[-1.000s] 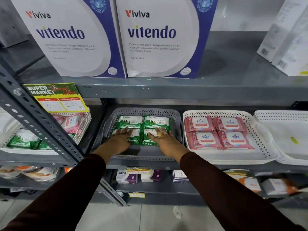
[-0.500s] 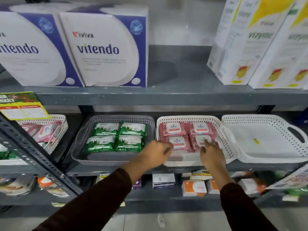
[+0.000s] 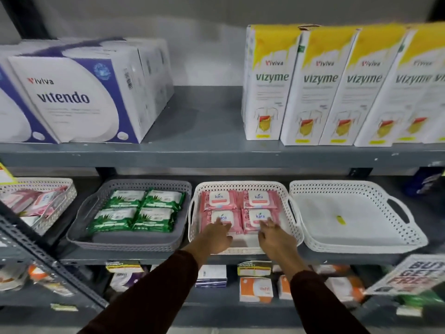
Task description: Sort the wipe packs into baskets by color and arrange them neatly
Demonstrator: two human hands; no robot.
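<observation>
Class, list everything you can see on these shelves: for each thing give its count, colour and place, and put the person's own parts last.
Vitendo boxes: two in view, white and blue, top shelf left.
Vizyme boxes: at least four, white and yellow, top shelf right.
Grey basket: one, middle shelf.
Green packs: four, two by two in the grey basket.
White basket: one, right of the grey one.
Pink packs: four, two by two in the white basket.
Empty tray: one, white, far right, bearing a small yellow mark.
Mixed basket: one, white, far left, pink packs showing.
Small boxes: several, orange, white, purple, bottom shelf, blurred.
Left hand: open, on the front left pink pack.
Right hand: open, on the front right pink pack.
</observation>
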